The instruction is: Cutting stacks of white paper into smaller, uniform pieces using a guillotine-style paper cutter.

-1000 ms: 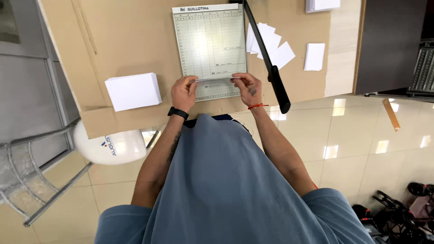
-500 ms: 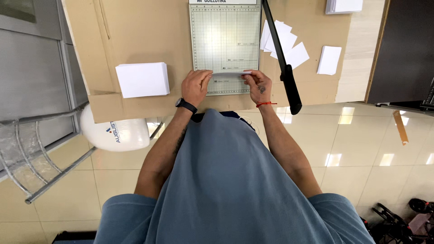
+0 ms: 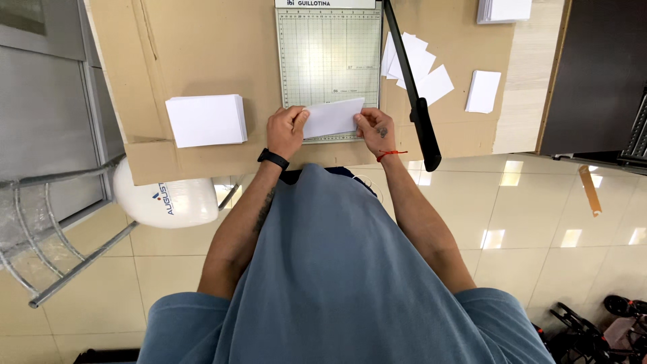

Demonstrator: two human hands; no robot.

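Left hand (image 3: 286, 130) and right hand (image 3: 375, 129) each pinching one end of a white paper slip (image 3: 333, 117), slip over the near edge of the green gridded cutter board (image 3: 328, 61), black blade arm (image 3: 412, 87) raised at right, white paper stack (image 3: 205, 120) at left, cut pieces (image 3: 418, 66) beyond the blade, cardboard-covered table (image 3: 202, 47) beneath.

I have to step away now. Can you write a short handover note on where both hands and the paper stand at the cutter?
Left hand: pinching the left end of the paper slip.
Right hand: pinching the slip's right end.
The slip lies across the near edge of the gridded cutter board; the blade arm is raised, its black handle toward the person.
Done, by the look of it: loose cut pieces fanned to the right of the blade, and a small pile beyond them.
Left: a thick white stack sits on the cardboard to the left.
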